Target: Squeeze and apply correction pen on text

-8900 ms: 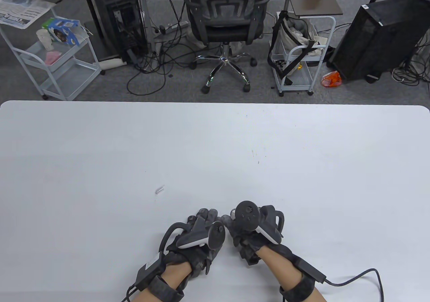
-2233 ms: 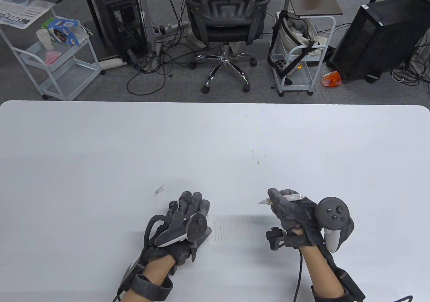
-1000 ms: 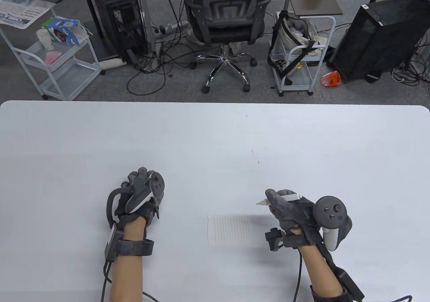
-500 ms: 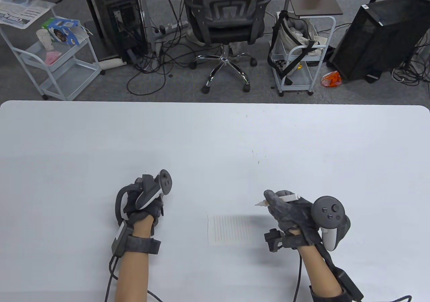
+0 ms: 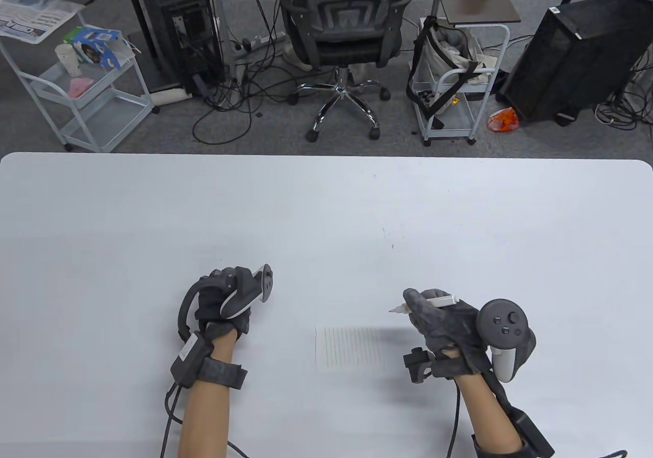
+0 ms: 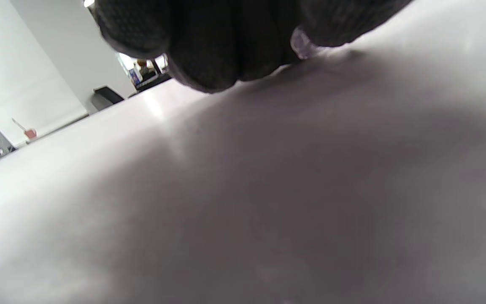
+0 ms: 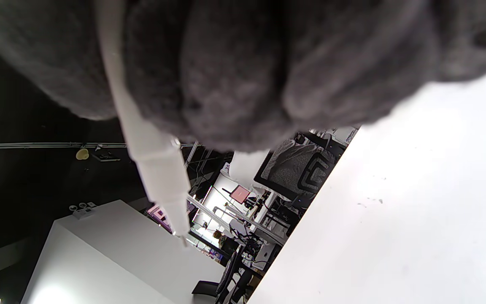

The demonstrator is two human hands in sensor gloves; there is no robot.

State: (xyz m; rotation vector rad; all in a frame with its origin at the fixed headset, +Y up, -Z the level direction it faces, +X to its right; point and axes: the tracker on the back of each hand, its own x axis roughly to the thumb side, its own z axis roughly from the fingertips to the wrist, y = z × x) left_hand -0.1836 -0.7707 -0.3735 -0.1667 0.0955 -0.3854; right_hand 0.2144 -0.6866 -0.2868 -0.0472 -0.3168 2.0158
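Observation:
A white correction pen (image 5: 442,300) is gripped in my right hand (image 5: 419,302), held above the table with its bare tip pointing left, just right of a small lined paper (image 5: 348,348). The right wrist view shows the pen (image 7: 158,169) sticking out from under my curled fingers (image 7: 234,71). My left hand (image 5: 224,288) lies curled on the table left of the paper. In the left wrist view its fingertips (image 6: 209,46) close on a small clear cap (image 6: 303,42) at the table surface. The cap is hidden under the hand in the table view.
The white table (image 5: 326,208) reaches far beyond both hands. Glove cables trail off the near edge by each forearm. An office chair (image 5: 344,24), carts and computer towers stand on the floor past the far edge.
My left hand left the paper, moved left to where the clear cap lay, and curled over it. My right hand has kept the pen nearly still.

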